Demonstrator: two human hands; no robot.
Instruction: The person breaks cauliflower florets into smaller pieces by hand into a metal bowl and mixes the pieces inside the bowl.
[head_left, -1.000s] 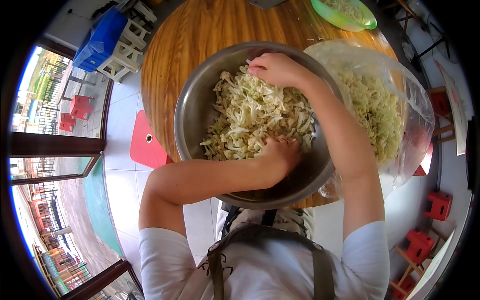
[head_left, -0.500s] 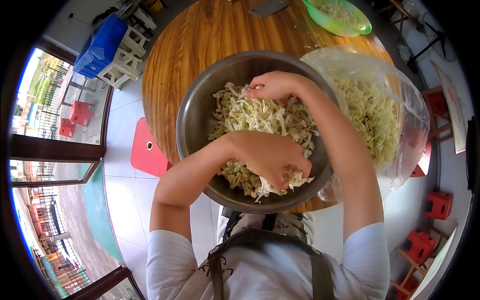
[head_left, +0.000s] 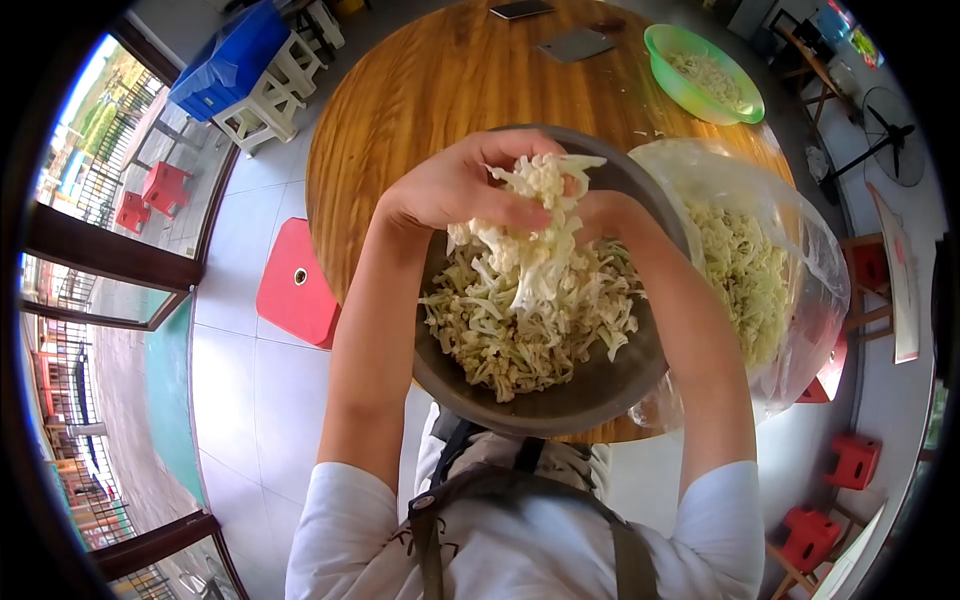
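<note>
Pale cauliflower pieces (head_left: 540,340) fill much of a wide metal bowl (head_left: 450,380) at the table's near edge. Above them, my left hand (head_left: 465,185) is closed around a clump of cauliflower (head_left: 545,200), and some pieces hang below its fingers. My right hand (head_left: 605,215) is just beside that clump, over the bowl's far right part; its fingers are mostly hidden behind the cauliflower. To the right of the bowl, a clear plastic bag (head_left: 815,250) holds more cut cauliflower.
On the round wooden table (head_left: 400,100) are a green basin (head_left: 745,105) of pale shreds at the back right, a flat grey blade (head_left: 577,45) and a dark flat object (head_left: 522,9) at the back. A red stool (head_left: 295,290) stands left of the table.
My left hand has risen from the bowl's near part to its far part, with cauliflower in its fingers. My right hand has shifted right. More of the table's far side shows.
</note>
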